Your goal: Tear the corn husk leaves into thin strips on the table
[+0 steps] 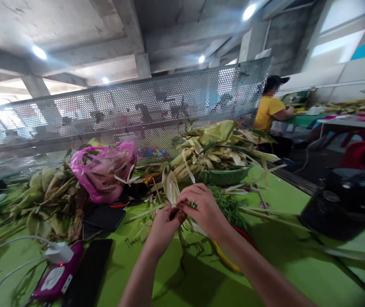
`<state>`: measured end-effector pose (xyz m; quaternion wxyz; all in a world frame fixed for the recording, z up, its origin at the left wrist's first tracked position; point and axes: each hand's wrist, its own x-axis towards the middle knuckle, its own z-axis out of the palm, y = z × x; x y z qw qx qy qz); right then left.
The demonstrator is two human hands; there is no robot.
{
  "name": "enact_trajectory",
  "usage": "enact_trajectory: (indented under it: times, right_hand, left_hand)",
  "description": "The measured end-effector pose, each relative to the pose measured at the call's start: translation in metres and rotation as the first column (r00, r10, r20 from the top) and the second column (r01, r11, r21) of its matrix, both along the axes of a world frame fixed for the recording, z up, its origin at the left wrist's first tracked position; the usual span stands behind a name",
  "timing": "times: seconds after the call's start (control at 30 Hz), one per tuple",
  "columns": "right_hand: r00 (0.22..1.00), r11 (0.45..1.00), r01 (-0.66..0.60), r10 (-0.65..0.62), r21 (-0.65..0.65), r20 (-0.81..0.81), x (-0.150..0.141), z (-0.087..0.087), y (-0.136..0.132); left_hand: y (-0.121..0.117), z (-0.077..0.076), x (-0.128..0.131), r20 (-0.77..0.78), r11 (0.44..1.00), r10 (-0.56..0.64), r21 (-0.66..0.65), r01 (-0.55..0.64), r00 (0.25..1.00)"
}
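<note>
Both hands meet over the middle of the green table point(208, 281). My left hand point(166, 224) is closed, its thumb and fingers pinching the lower end of a pale corn husk point(170, 187). From the other side my right hand point(201, 207) pinches the same spot with bent fingers. The husk stands up above the fingertips, while thin dark strands hang below. Exactly what lies between the fingertips is hidden. Behind my right hand lies a bundle of green strings point(230, 207), and a yellow ring-shaped edge point(225, 256) shows under my right forearm.
Husks heap over a green basket point(229, 175) at the back. Left stand a pink plastic bag point(105, 170), more husks point(48, 200), a purple power strip point(57, 273) and a dark phone point(89, 268). A black container point(332, 204) sits right. Beyond the perforated metal screen point(157, 106), a person in yellow point(267, 111) works.
</note>
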<state>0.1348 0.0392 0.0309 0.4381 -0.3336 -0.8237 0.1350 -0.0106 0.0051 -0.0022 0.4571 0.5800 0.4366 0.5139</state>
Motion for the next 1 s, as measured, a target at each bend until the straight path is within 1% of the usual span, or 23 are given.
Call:
enact_trajectory:
  times: [0.1,0.17,0.23,0.33,0.43,0.5,0.6,0.67,0.7,0.77,0.8,0.83,0.87,0.93,1.0]
  right_hand:
    - [0.998,0.999,-0.004,0.001,-0.053,-0.070,-0.002,-0.005,0.002]
    - [0.995,0.998,-0.009,0.004,-0.057,-0.101,-0.003,-0.008,0.003]
    - [0.992,0.999,-0.014,0.008,-0.050,-0.124,-0.004,-0.012,0.003]
    - [0.987,0.998,-0.028,0.019,-0.058,-0.158,-0.006,-0.017,0.003]
    - [0.989,0.997,-0.019,0.008,-0.074,-0.151,-0.006,-0.017,0.004]
    - [0.991,0.999,0.022,-0.026,-0.034,-0.131,-0.004,-0.012,0.003]
    - [0.980,0.987,0.146,-0.135,0.065,-0.149,-0.001,-0.002,-0.003]
    - [0.971,0.978,0.202,-0.193,0.054,-0.145,0.000,0.002,-0.007]
    - [0.975,0.980,0.196,-0.194,0.014,-0.111,0.000,0.002,-0.008]
    - [0.991,0.986,0.131,-0.132,-0.106,-0.007,-0.002,-0.001,-0.008]
    - [0.996,0.982,0.083,-0.080,-0.168,0.027,-0.003,-0.003,-0.007]
    - [0.999,0.975,0.028,-0.022,-0.220,0.028,-0.005,-0.005,-0.005]
    - [0.999,0.965,-0.031,0.031,-0.261,-0.003,-0.006,-0.006,-0.004]
    - [0.987,0.938,-0.136,0.101,-0.318,-0.124,-0.007,-0.009,-0.001]
    - [0.965,0.905,-0.195,0.108,-0.379,-0.240,-0.006,-0.010,0.000]
  left_hand:
    - [0.000,-0.001,0.000,-0.042,1.000,0.010,0.014,-0.009,0.999]
    - [-0.001,-0.002,0.000,-0.067,1.000,0.027,0.005,-0.026,0.997]
    - [-0.003,-0.002,0.001,-0.083,1.000,0.010,-0.013,-0.011,0.996]
    - [-0.006,-0.002,0.003,-0.092,0.999,-0.044,-0.029,0.042,0.995]
    - [-0.006,-0.003,0.006,-0.089,0.998,-0.057,-0.046,0.053,0.994]
    - [-0.004,-0.004,0.007,-0.035,0.997,-0.026,-0.067,0.023,0.999]
    - [0.001,-0.005,0.006,0.090,0.993,0.100,-0.076,-0.093,0.991]
    - [0.002,-0.005,0.003,0.157,0.981,0.191,-0.058,-0.185,0.969]
    - [0.002,-0.005,0.001,0.178,0.975,0.222,-0.053,-0.215,0.959]
    - [0.002,-0.004,-0.002,0.184,0.970,0.243,-0.062,-0.235,0.952]
    - [0.002,-0.004,-0.004,0.170,0.970,0.240,-0.070,-0.231,0.956]
    - [0.002,-0.004,-0.005,0.147,0.972,0.233,-0.072,-0.224,0.961]
    - [0.001,-0.003,-0.006,0.123,0.974,0.223,-0.067,-0.216,0.967]
    - [0.000,-0.002,-0.006,0.081,0.981,0.192,-0.039,-0.190,0.978]
    - [-0.002,0.000,-0.007,0.050,0.988,0.156,-0.010,-0.156,0.986]
